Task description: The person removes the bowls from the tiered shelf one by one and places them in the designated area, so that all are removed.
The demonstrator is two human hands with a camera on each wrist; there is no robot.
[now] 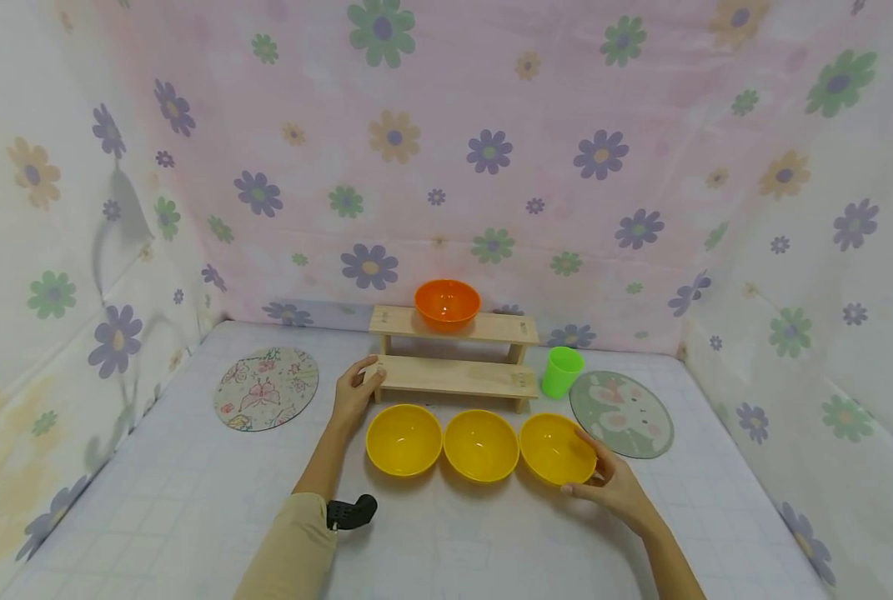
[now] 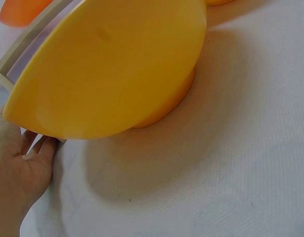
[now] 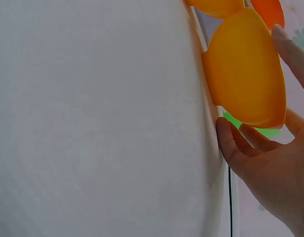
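Three yellow bowls stand in a row on the white-covered table: a left bowl (image 1: 404, 440), a middle bowl (image 1: 481, 446) and a right bowl (image 1: 557, 450). My right hand (image 1: 613, 487) holds the right bowl by its outer side, thumb and fingers spread around the rim. Behind the row is a two-step wooden rack (image 1: 446, 375). Its lower board's left end is gripped by my left hand (image 1: 354, 396), with the thumb on the front. In the left wrist view, the left bowl (image 2: 117, 69) partly hides those fingers. An orange bowl (image 1: 448, 305) sits on the upper step.
A green cup (image 1: 562, 372) stands just right of the rack. One round mat (image 1: 266, 389) with a butterfly lies at the left, another mat (image 1: 622, 415) with a rabbit at the right. Flower-patterned cloth (image 1: 446, 167) encloses the table at the back and sides.
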